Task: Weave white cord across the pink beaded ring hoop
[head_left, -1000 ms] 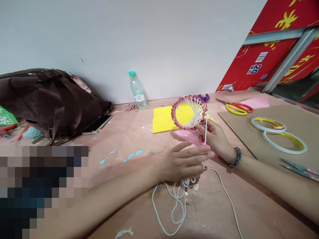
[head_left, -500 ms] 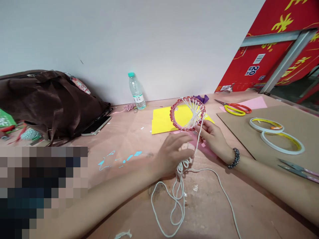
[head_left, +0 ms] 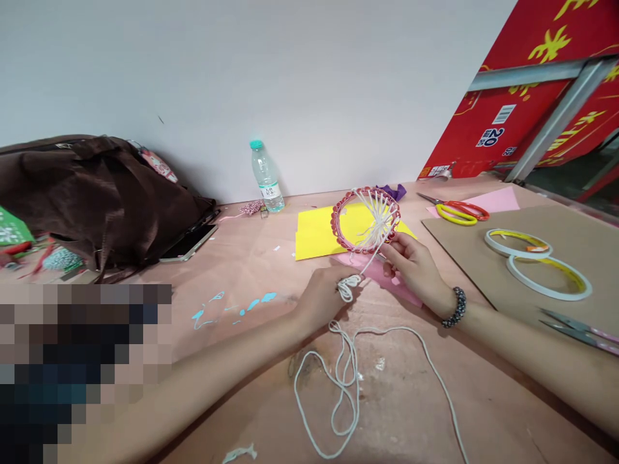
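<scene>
My right hand (head_left: 406,259) pinches the lower right edge of a round hoop (head_left: 334,225) wrapped in red-pink trim. White strands (head_left: 380,216) fan across the hoop's inside and gather toward its lower right. Closed around a small looped bundle of white cord (head_left: 347,287) is my left hand (head_left: 326,293), just below and left of the hoop. One strand runs taut from that bundle up to the hoop's lower rim. More of the cord (head_left: 356,380) lies in loose loops on the table below, with one end trailing to the front edge.
Yellow paper (head_left: 312,233) and pink paper (head_left: 411,295) lie under and near the hoop. To the right are scissors (head_left: 454,211), tape rolls (head_left: 549,277) on brown cardboard (head_left: 464,258), and more scissors (head_left: 575,328). A water bottle (head_left: 265,177), phone (head_left: 188,243) and brown bag (head_left: 97,200) stand left.
My left hand has closed round the cord bundle and lifted it off the loops on the table. The strand to the hoop now slants down left. My right hand stays at the hoop.
</scene>
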The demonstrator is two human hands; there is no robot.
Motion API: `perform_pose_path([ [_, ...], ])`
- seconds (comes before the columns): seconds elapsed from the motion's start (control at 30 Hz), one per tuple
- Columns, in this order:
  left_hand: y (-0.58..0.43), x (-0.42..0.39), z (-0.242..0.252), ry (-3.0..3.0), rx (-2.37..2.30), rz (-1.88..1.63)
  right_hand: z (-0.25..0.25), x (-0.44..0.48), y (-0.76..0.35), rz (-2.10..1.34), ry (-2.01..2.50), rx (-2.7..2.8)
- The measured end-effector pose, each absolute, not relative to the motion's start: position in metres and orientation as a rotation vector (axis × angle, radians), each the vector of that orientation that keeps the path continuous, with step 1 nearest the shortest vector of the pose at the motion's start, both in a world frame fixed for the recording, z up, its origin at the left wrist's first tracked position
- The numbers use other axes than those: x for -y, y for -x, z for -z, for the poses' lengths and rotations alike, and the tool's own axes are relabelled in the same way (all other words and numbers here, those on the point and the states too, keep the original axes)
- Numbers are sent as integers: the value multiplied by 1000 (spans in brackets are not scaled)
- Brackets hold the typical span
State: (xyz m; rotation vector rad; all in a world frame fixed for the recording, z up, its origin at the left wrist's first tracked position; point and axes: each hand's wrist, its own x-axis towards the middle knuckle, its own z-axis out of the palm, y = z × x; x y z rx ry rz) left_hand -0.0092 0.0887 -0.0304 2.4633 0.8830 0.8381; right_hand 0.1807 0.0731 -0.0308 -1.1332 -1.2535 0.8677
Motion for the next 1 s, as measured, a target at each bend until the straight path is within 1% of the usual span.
perform_pose_path([
  [0.07,8,-89,29,-2681,-714,-926,30,-73,-180,-871,1125,1248],
  [0.17,7,-86,28,-3017,-287,-1105,30,-73,-180,-887,1098,1229],
  [0.23,6,-83,29,-3128,19,-976,31,-73,-179,-894,1085,1225],
  [0.27,7,-81,29,-3132,91,-875,31,-73,-180,-892,1086,1228],
  [0.3,7,-80,30,-3110,73,-790,31,-73,-180,-886,1094,1233],
  [0.33,8,-79,31,-3066,-45,-751,32,-73,-180,-877,1105,1239],
  [0.47,9,-80,34,-2611,-829,-880,32,-73,-181,-861,1131,1257],
  [0.53,9,-83,33,-2406,-952,-900,32,-74,-181,-867,1129,1258],
  [0.6,8,-87,31,-2393,-905,-842,32,-74,-181,-872,1124,1251],
  [0.67,8,-89,29,-2539,-804,-863,32,-74,-181,-876,1126,1246],
  [0.73,8,-88,27,-2774,-585,-1002,31,-74,-180,-876,1120,1248],
  [0.8,8,-85,25,-2999,-247,-1113,31,-73,-180,-873,1103,1245],
  [0.87,7,-81,23,-3128,54,-1031,31,-73,-180,-868,1087,1242],
  [0.9,7,-79,24,-3145,121,-948,31,-73,-180,-865,1089,1243],
  [0.97,7,-78,26,-3087,87,-817,32,-74,-180,-859,1104,1250],
  [1.0,7,-79,27,-3018,-37,-789,32,-74,-180,-856,1114,1252],
])
